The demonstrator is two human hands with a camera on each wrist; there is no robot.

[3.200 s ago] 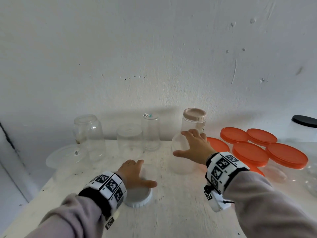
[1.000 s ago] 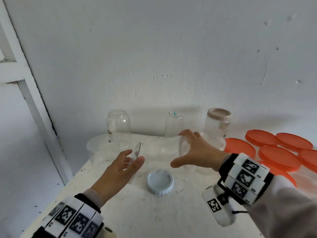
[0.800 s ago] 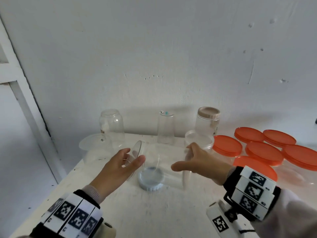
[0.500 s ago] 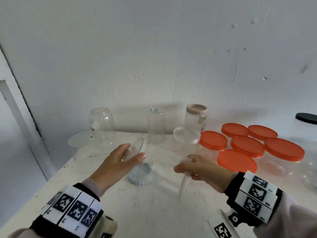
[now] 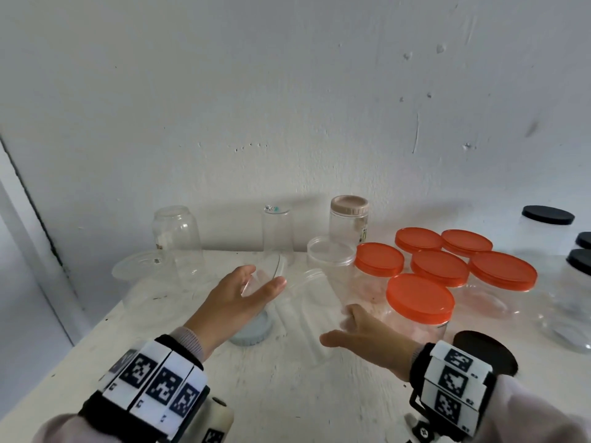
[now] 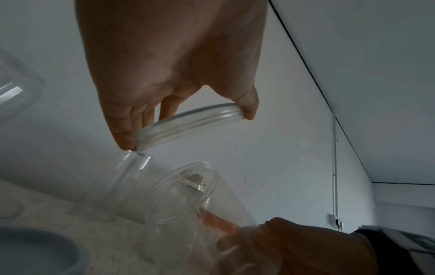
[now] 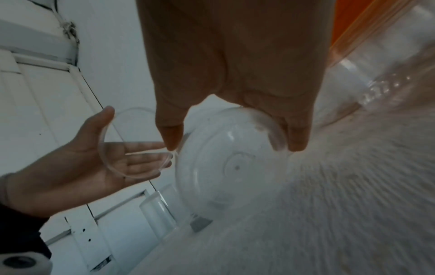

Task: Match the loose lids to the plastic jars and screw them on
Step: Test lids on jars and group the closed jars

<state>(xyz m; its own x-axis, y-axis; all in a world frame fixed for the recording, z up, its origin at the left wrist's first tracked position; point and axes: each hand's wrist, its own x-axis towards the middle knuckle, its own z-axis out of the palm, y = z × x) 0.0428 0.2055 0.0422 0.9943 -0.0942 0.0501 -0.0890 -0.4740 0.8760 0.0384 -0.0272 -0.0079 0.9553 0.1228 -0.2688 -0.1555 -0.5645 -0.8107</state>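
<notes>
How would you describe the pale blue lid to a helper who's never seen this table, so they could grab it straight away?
Start at the white table and find the cluster of orange-lidded jars on its right side. Look left of them, under the person's left hand: the pale blue lid lies flat on the tabletop there. It is the only blue, opaque lid; its neighbours are clear plastic.

the left hand sits at centre of the head view, palm turned right, thumb up and fingers reaching forward, pinching a clear lid edge-on. the right hand lies lower right of centre, thumb and fingers spread round the base of a tilted clear jar. both wrists carry marker bands.
</notes>
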